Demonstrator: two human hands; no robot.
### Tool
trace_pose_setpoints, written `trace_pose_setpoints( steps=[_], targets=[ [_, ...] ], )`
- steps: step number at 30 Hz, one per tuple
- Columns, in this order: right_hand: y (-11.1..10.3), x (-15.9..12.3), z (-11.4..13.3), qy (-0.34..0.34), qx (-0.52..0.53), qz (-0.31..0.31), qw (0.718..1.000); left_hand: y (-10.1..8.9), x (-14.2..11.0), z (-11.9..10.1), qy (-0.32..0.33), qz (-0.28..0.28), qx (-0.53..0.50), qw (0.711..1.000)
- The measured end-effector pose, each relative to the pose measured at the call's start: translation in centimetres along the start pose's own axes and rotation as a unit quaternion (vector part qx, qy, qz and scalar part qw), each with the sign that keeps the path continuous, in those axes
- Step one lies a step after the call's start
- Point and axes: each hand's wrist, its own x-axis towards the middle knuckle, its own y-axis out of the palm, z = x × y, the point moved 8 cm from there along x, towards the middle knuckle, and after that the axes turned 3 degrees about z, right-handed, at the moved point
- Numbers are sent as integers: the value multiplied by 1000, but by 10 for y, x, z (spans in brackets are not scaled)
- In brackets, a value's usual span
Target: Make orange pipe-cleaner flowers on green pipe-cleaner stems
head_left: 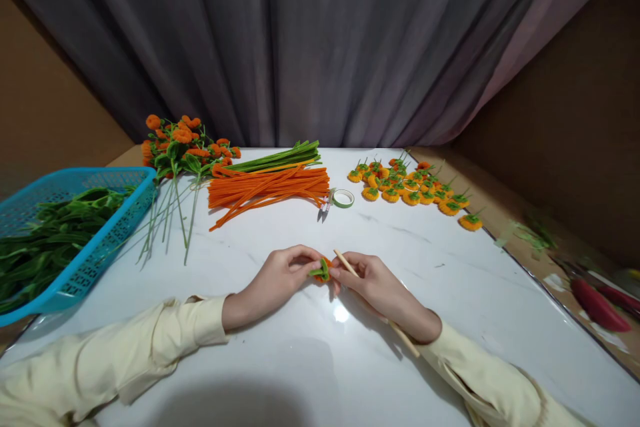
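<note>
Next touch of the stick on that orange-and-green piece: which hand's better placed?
Right, probably: the right hand holds the pale stick, its upper end close to the orange-and-green piece, while the left hand pinches that piece.

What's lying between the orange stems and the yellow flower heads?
The head view shows a tape roll there, with small scissors at the right end of the orange stems.

Nearer than the orange chenille stems (270, 187), left hand (277, 283) and right hand (375, 283) finger a green-and-orange flower head (324, 270), the right holding a wooden stick (406, 340); left of the stems sits a blue basket (113, 237).
</note>
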Motion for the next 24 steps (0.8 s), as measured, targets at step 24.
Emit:
trace_pose_setpoints(
  steps=[24],
  targets=[
    [8, 2, -1, 10, 39, 38, 998, 0, -1, 22, -49, -47, -109, 992]
  ],
)
